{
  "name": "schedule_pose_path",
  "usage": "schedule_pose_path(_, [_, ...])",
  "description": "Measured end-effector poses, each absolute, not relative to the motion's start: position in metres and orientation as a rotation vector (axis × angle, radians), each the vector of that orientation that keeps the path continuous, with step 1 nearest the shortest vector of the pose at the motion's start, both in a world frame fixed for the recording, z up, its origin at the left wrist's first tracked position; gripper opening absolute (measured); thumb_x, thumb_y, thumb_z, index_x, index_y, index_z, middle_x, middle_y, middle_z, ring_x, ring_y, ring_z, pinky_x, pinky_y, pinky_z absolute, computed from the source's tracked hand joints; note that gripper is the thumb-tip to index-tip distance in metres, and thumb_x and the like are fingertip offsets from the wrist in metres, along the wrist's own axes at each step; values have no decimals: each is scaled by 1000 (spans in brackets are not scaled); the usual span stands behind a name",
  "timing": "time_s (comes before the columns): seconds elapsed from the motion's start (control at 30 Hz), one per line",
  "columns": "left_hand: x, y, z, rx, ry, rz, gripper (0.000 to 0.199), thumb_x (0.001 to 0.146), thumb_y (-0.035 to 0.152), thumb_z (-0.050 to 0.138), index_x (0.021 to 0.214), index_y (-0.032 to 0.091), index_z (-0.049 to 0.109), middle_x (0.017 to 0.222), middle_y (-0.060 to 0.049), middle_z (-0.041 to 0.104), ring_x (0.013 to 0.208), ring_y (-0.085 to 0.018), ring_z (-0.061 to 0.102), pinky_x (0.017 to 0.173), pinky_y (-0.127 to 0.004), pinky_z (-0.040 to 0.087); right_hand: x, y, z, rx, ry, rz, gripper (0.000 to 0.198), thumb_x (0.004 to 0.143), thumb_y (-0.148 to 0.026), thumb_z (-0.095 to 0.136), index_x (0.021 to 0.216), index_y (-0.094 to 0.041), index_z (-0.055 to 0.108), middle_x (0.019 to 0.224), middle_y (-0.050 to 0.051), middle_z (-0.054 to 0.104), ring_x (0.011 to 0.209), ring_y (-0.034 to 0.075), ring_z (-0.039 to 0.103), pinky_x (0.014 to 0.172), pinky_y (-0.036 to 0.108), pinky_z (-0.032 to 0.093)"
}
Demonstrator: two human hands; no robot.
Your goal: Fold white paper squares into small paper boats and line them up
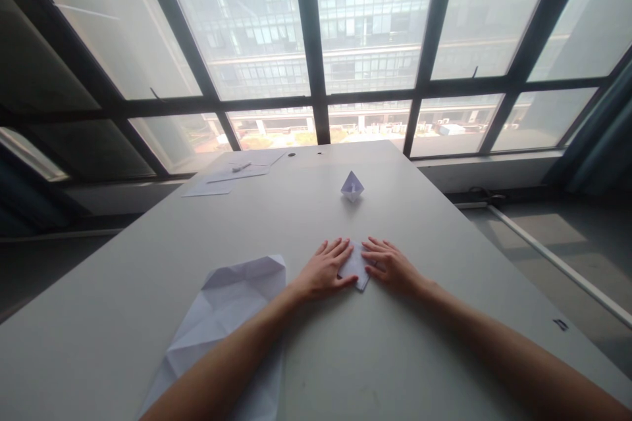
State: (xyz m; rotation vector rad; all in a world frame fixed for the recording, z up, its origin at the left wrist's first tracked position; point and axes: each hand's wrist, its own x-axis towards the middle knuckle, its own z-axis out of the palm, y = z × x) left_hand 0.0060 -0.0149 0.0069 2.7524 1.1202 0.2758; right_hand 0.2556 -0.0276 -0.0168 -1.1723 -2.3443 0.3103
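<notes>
A small piece of folded white paper (356, 268) lies flat on the table between my hands, one corner pointing toward me. My left hand (326, 270) rests on its left side, fingers stretched out and thumb near the lower corner. On the right side, my right hand (390, 266) presses down with its fingers extended and somewhat apart. Both hands cover the paper's outer edges. Beyond them stands a folded paper boat (352, 187) with a peaked middle. Under my left forearm is a large creased sheet of paper (232, 302), partly hidden by the arm.
The white table (419, 223) reaches toward the windows (370, 26). At its far left lie several flat sheets of paper (212, 185) with a small white object (241, 167) on top. A small dark mark (561, 324) is near the right edge.
</notes>
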Motion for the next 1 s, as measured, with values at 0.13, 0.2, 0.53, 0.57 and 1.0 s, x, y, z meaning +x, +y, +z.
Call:
schedule_pose_path(0.13, [7, -16, 8, 2742, 1150, 271, 81, 89, 67, 47, 154, 21, 29, 160, -10, 27, 149, -28, 21, 120, -47, 14, 256, -28, -15, -1151, -2372, 310, 39, 91, -35, 61, 129, -29, 63, 144, 8, 53, 141, 29, 38, 113, 57, 31])
schedule_pose_path(0.2, [7, -17, 8, 2731, 1157, 272, 84, 88, 68, 49, 154, 21, 30, 160, -11, 27, 149, -29, 21, 120, -47, 13, 256, -29, -14, -1152, -2373, 310, 39, 90, -36, 62, 128, -29, 63, 144, 8, 53, 141, 30, 38, 113, 58, 31])
schedule_pose_path(0.53, [12, -19, 8, 2672, 1201, 225, 95, 83, 76, 48, 156, 19, 24, 161, -10, 23, 150, -31, 16, 121, -50, 7, 255, -30, -14, -1168, -2375, 337, 39, 91, -29, 58, 129, -28, 63, 143, 7, 54, 138, 28, 43, 115, 55, 28])
schedule_pose_path(0.57, [12, -18, 8, 2668, 1203, 219, 96, 83, 76, 48, 156, 19, 23, 161, -10, 22, 150, -31, 15, 121, -51, 6, 255, -30, -14, -1172, -2373, 338, 39, 90, -29, 59, 129, -28, 63, 144, 7, 54, 137, 28, 43, 115, 55, 28])
schedule_pose_path(1.0, [11, -18, 4, 2647, 1201, 270, 85, 87, 68, 51, 155, 21, 28, 161, -9, 24, 150, -29, 17, 121, -51, 7, 255, -28, -17, -1173, -2357, 337, 38, 91, -29, 59, 129, -30, 62, 143, 5, 55, 138, 27, 43, 115, 56, 28])
